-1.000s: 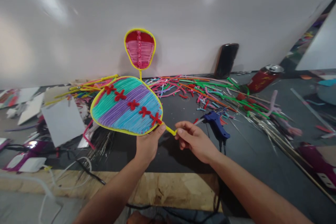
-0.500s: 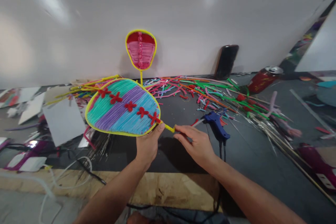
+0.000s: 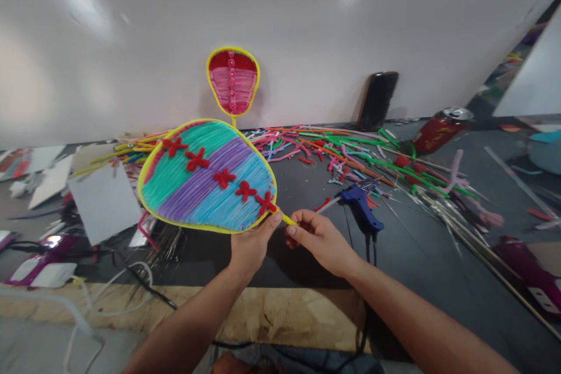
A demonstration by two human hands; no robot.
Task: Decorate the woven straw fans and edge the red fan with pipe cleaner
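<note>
A hand fan (image 3: 197, 187) made of pipe cleaners is held up over the table, tilted, its striped face in green, purple and blue inside a yellow rim. A diagonal row of red flower shapes (image 3: 225, 178) crosses it. My left hand (image 3: 250, 245) is closed on the fan's lower right edge, thumb in front by the handle's base, other fingers hidden behind. With thumb and fingers, my right hand (image 3: 319, 238) pinches the end of the short yellow handle (image 3: 288, 220). Behind it, a smaller pink and red fan (image 3: 234, 85) stands upright before the white panel.
A blue glue gun (image 3: 362, 208) lies right of my right hand, its cord running down. Loose pipe cleaners (image 3: 333, 155) spread along the back. A phone (image 3: 377, 100) leans on the panel, beside a red can (image 3: 442, 130). White card (image 3: 105, 201) lies left.
The fan has shifted slightly down and right at its handle end, its face turned a little more toward me. My right hand's fingers have curled further round the handle's end.
</note>
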